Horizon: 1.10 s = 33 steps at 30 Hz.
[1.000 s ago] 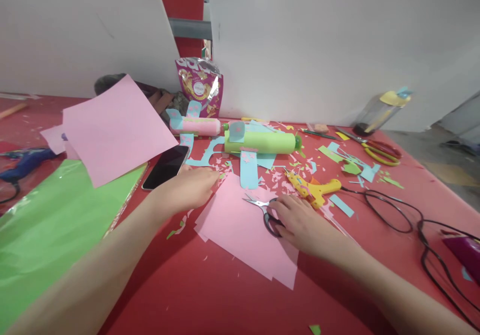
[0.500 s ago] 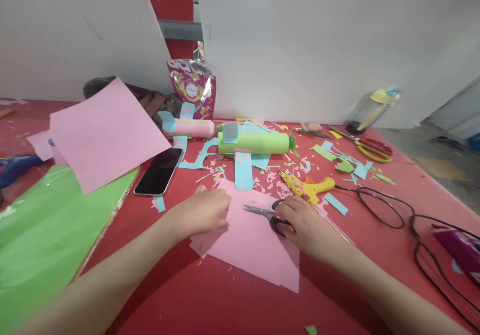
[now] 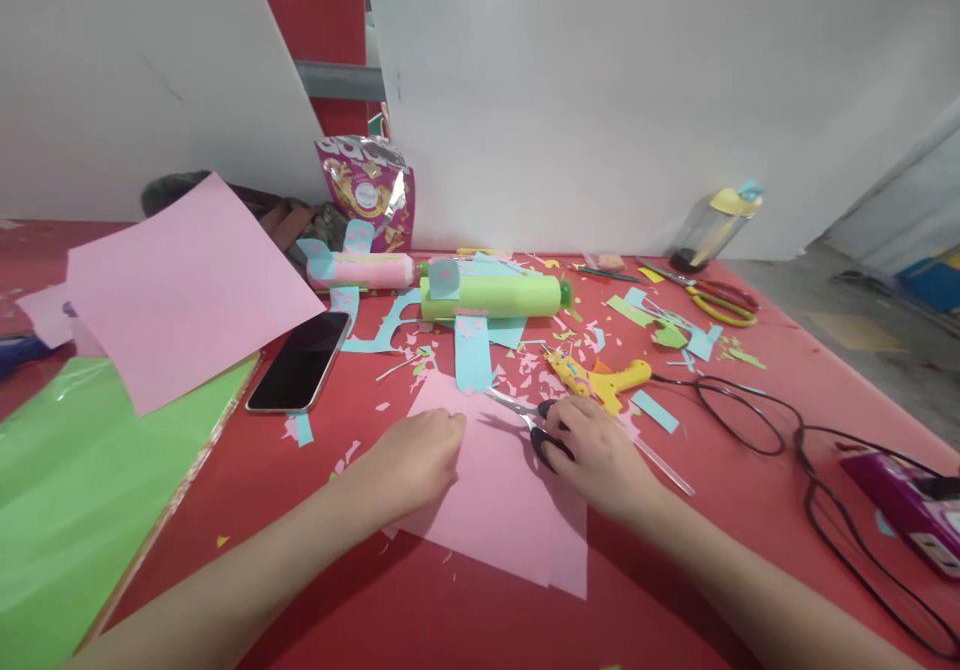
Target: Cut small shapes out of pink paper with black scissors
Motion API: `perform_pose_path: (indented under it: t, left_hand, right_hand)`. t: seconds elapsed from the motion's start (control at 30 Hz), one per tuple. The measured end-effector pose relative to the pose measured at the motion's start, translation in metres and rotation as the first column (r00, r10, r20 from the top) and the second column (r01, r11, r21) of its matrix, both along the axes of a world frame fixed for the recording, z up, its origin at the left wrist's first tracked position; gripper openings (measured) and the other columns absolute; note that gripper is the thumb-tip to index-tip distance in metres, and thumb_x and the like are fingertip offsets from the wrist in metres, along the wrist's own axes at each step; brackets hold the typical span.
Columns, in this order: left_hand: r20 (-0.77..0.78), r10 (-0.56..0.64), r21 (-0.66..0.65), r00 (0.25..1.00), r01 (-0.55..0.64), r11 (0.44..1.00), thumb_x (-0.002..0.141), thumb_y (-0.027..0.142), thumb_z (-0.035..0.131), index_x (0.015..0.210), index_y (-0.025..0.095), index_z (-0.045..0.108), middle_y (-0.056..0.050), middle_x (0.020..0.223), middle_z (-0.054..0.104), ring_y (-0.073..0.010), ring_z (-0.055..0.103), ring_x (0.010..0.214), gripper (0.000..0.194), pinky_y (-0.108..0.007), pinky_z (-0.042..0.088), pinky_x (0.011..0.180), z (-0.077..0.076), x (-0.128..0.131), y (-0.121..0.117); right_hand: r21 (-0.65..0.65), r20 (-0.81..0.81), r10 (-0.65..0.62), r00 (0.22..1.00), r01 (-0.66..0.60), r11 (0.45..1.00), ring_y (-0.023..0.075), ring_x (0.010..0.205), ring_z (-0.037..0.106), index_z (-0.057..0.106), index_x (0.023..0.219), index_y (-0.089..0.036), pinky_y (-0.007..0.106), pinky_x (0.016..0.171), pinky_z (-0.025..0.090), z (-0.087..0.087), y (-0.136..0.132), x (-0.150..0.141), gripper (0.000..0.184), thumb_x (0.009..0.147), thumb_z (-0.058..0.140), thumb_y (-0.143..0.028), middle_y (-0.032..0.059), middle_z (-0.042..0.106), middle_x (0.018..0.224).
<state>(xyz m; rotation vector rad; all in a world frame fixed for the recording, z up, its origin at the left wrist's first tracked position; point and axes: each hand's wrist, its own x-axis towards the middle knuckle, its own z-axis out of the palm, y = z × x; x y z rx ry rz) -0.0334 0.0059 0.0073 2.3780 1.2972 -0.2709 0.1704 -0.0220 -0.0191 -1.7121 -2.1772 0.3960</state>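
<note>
My right hand (image 3: pixel 600 450) holds a pair of scissors (image 3: pixel 517 407) by its black-rimmed handles, blades aimed left above the pink paper (image 3: pixel 510 510). Over the left part of that paper my left hand (image 3: pixel 424 455) is closed, fingers curled together; whatever they grip, if anything, is hidden. Just beyond the paper lies a green cylinder model (image 3: pixel 517 297) with light blue paper fins, one fin (image 3: pixel 472 355) reaching toward the scissors. Behind it to the left is a smaller pink cylinder model (image 3: pixel 364 270), also with blue fins.
A yellow glue gun (image 3: pixel 607 380) and its black cord lie at right. A phone (image 3: pixel 300 362), a large pink sheet (image 3: pixel 191 295) and a green packet (image 3: pixel 112 490) are at left. Paper scraps litter the red table. Behind stand a snack bag (image 3: pixel 371 195) and a bottle (image 3: pixel 716 230).
My left hand's fingers have closed together. The scissors have tilted, with their tips now farther from me, near the blue fin. The whole view has shifted slightly.
</note>
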Motion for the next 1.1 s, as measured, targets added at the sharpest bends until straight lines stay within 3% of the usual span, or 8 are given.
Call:
perform_pose_path:
  t: [0.33,0.57,0.77,0.93,1.1]
  left_hand:
    - [0.016,-0.018,-0.037,1.0,0.018,0.999,0.073,0.012,0.034,0.072,0.017,0.048,-0.007,0.078,0.058,-0.0199,0.055,0.069,0.015,-0.025,0.025,0.047,-0.003,0.001,-0.002]
    - [0.055,-0.083,0.008,0.995,0.082,0.997,0.074,0.018,0.039,0.067,0.017,0.047,-0.006,0.076,0.056,-0.0177,0.052,0.063,0.011,-0.026,0.026,0.049,-0.009,0.001,-0.003]
    - [0.034,-0.059,-0.009,0.998,0.059,0.998,0.071,0.013,0.037,0.066,0.018,0.045,-0.004,0.07,0.056,-0.0162,0.05,0.059,0.011,-0.024,0.023,0.045,-0.003,0.004,-0.003]
    - [0.103,-0.097,0.005,0.99,0.097,0.995,0.068,0.007,0.035,0.068,0.017,0.049,-0.005,0.072,0.057,-0.0162,0.051,0.064,0.017,-0.024,0.028,0.05,-0.005,0.002,-0.001]
    - [0.168,-0.093,0.012,0.981,0.092,0.996,0.07,0.016,0.043,0.059,0.018,0.049,-0.003,0.066,0.058,-0.0158,0.05,0.061,0.013,-0.024,0.027,0.05,-0.011,-0.002,0.002]
  right_hand:
    - [0.077,-0.181,-0.06,0.982,0.075,0.994,0.0143,0.056,0.042,0.034,0.061,-0.021,0.025,0.053,0.033,-0.012,0.002,-0.003,0.016,0.069,0.047,-0.015,-0.0005,0.046,0.061]
    - [0.116,-0.241,-0.071,0.968,0.102,0.988,0.0129,0.053,0.039,0.035,0.062,-0.021,0.024,0.051,0.032,-0.012,0.001,-0.005,0.014,0.069,0.047,-0.017,-0.0018,0.043,0.059]
    - [0.106,-0.279,-0.067,0.958,0.1,0.989,0.0132,0.053,0.039,0.034,0.061,-0.021,0.024,0.051,0.033,-0.01,0.001,-0.007,0.015,0.07,0.045,-0.017,-0.0012,0.045,0.059]
    - [0.087,-0.305,-0.07,0.95,0.101,0.991,0.0133,0.053,0.04,0.034,0.062,-0.021,0.024,0.051,0.034,-0.009,0.0,-0.008,0.014,0.069,0.046,-0.017,-0.0013,0.044,0.059]
    - [0.045,-0.389,-0.045,0.92,0.068,0.997,0.0136,0.057,0.043,0.032,0.064,-0.022,0.025,0.053,0.036,-0.008,-0.003,-0.01,0.016,0.069,0.046,-0.016,-0.0016,0.043,0.061]
